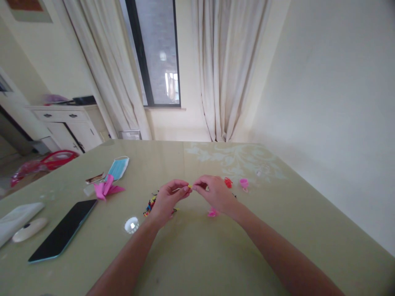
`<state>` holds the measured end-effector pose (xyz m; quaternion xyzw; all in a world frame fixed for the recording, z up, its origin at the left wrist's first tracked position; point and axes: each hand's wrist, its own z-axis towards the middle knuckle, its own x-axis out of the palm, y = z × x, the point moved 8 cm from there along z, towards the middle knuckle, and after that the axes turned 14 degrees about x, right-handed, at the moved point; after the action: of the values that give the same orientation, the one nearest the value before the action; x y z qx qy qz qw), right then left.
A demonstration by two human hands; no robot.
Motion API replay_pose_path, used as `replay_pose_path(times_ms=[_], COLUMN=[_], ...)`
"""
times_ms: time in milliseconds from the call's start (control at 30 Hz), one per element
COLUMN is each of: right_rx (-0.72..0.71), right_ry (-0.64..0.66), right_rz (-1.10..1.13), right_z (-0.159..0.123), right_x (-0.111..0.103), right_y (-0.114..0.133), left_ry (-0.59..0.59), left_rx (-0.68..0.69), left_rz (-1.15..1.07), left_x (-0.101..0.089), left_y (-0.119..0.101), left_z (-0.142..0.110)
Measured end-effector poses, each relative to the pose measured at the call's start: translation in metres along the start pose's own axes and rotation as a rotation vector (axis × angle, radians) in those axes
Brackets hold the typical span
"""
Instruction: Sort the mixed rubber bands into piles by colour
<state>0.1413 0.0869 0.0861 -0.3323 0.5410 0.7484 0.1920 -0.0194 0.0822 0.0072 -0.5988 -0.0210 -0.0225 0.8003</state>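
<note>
My left hand [168, 201] pinches a small yellow piece [189, 186] between thumb and fingertips above the table; its exact kind is too small to make out. Close against it, the fingertips of my right hand [217, 193] are pressed together, and what they hold is hidden. Partly behind my left hand lies a heap of small multicoloured pieces [149, 205]. Past my right hand are a red bundle [228, 182] and a small pink cup-shaped item [244, 183]. Another little pink item [212, 212] lies below my right wrist.
A shiny white round item [131, 225] sits left of my left forearm. Farther left are a black-screened phone [64, 230], folded pink paper [108, 189], a blue face mask [118, 168] and a white oval object [30, 230]. A wall borders the table [197, 263] on the right.
</note>
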Motion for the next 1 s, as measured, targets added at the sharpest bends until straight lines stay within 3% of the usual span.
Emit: replay_pose_path(times_ms=[67, 200, 300, 467, 667, 867, 1000], right_rx=[0.024, 0.032, 0.005, -0.055, -0.084, -0.085, -0.082], right_ry=[0.009, 0.054, 0.022, -0.070, -0.114, -0.200, -0.257], right_rz=[0.105, 0.255, 0.259, 0.256, 0.263, 0.158, 0.023], right_z=[-0.001, -0.011, -0.025, -0.047, -0.057, -0.048, -0.026], right_x=[-0.015, -0.052, -0.079, -0.106, -0.115, -0.114, -0.105], right_y=[0.003, 0.017, 0.032, 0.050, 0.057, 0.054, 0.034], left_ry=[0.051, 0.145, 0.241, 0.373, 0.379, 0.364, 0.368], left_rx=[0.064, 0.193, 0.165, 0.069, 0.063, 0.069, 0.076], left_rz=[0.198, 0.985, 1.338, 1.377, 1.381, 1.357, 1.356], left_x=[-0.005, -0.016, -0.017, -0.014, -0.017, -0.018, -0.017], left_y=[0.000, -0.001, 0.007, 0.019, 0.019, 0.020, 0.020], left_z=[0.003, 0.004, 0.000, 0.001, 0.006, 0.005, 0.006])
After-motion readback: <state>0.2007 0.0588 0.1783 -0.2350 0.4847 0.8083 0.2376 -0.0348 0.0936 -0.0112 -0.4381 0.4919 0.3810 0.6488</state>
